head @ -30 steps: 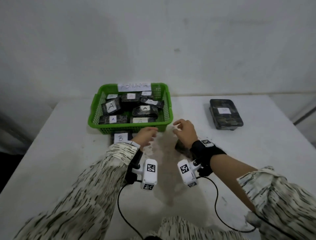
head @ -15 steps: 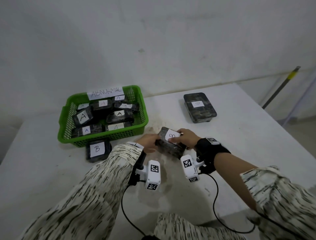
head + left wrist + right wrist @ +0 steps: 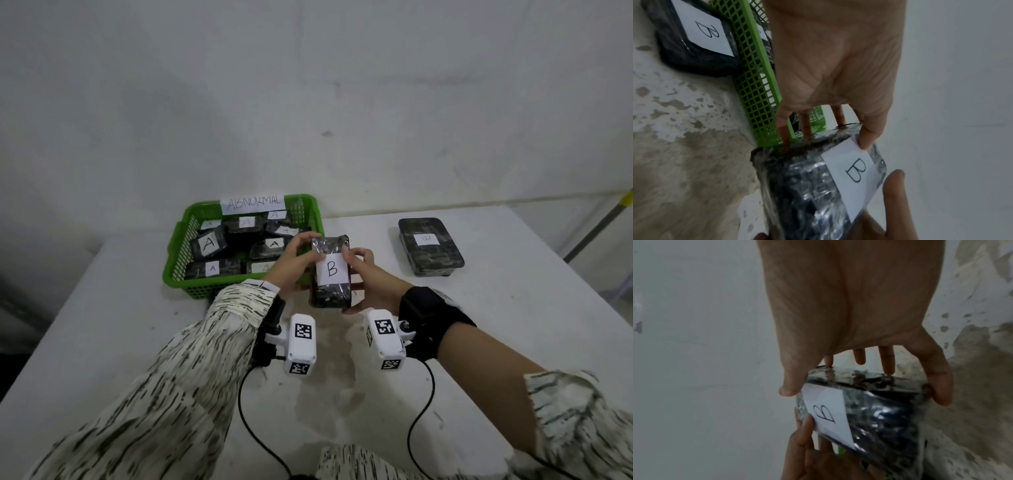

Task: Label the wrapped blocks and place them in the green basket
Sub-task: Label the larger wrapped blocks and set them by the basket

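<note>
I hold a dark plastic-wrapped block upright above the table, its white "B" label facing me. My left hand grips its left side, thumb on the label's corner. My right hand grips its right side, thumb near the label and fingers behind. The green basket, tagged "ABNORMAL", sits just behind and to the left, holding several blocks labelled "A". In the wrist views the block fills the lower middle.
A second "B" block lies on the table against the basket's front wall; my left sleeve hides it in the head view. Another labelled dark block rests at the far right. A white wall stands close behind the stained white table.
The block was picked up off the table in front of the basket and turned upright, with its B label toward me. Both hands rose with it.
</note>
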A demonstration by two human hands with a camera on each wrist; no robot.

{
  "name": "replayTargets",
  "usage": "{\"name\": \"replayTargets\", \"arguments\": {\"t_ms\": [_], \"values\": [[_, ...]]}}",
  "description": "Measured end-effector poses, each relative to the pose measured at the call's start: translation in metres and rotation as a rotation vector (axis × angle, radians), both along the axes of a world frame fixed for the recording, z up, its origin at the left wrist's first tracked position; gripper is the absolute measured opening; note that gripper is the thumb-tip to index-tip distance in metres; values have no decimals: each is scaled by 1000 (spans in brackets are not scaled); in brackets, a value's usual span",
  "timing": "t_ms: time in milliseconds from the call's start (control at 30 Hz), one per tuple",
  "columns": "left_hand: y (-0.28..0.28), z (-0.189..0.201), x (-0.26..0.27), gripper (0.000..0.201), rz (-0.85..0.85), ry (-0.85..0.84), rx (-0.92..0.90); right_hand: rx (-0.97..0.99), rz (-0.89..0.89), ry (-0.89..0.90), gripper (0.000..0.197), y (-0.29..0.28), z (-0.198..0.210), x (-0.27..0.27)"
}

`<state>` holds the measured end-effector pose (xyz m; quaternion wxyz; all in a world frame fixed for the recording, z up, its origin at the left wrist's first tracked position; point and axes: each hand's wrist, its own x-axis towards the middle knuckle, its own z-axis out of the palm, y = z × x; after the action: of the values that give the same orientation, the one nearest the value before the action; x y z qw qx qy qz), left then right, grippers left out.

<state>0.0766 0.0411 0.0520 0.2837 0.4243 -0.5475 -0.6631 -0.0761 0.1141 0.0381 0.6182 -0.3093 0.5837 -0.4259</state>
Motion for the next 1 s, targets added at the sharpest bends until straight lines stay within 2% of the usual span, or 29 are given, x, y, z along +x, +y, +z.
{"name": "replayTargets", "arguments": {"t_ms": [67, 200, 367, 500, 667, 733, 833, 900, 1000], "values": [[-1, 3, 3, 35, -21, 9, -44, -8, 2, -9, 57, -6, 5, 5], [-2, 4, 6, 45, -8, 49, -123, -49, 10, 33, 52, -14, 13, 13], [-3, 0, 8, 55, 52, 47, -37, -97, 17, 41, 43, -16, 23, 17], [-6, 6, 9, 54, 113, 74, -33, -147, 54, 115, 44, -15, 20, 15], [-4, 7, 8, 75, 16, 62, -22, -191, -2, 74, 37, -15, 24, 10], [-3, 7, 7, 72, 40, 97, -1, -214, 31, 53, 44, -15, 24, 7], [-5, 10, 6, 62, 62, 172, 55, -241, 70, 48, 73, -14, 22, 7], [-5, 12, 7, 61, 37, 173, 78, -261, 43, 93, 79, -16, 19, 9], [-2, 9, 8, 69, 1, 106, 55, -295, -20, 127, 81, -18, 21, 10]]}}
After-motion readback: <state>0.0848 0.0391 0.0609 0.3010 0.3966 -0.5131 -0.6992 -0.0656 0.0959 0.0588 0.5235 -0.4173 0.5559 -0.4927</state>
